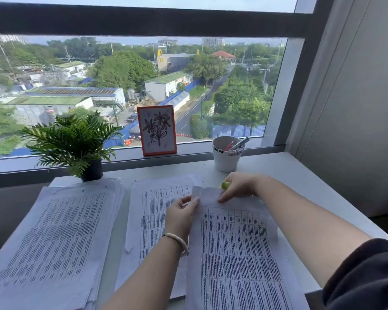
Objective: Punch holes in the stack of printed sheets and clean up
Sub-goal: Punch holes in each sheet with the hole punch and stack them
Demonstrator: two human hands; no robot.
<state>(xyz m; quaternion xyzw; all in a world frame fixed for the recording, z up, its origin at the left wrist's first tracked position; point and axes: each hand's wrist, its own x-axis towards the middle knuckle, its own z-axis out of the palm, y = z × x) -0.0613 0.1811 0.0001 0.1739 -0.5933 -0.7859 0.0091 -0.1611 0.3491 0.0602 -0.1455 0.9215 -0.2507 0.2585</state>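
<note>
Punching step in hand. The left hand [182,212] pinches the upper left edge of the printed white table sheet [235,249] lying on the white desk [300,175]. The right hand [238,186] grips a small yellow-green object [225,185], probably the punch, at the sheet's top edge. A punched stack [52,240] lies left. Next: align the edge squarely, then press.

I see a pale bead bracelet [177,239] on my left wrist. At four o'clock, a dark sleeve [365,274] covers my right upper arm.
</note>
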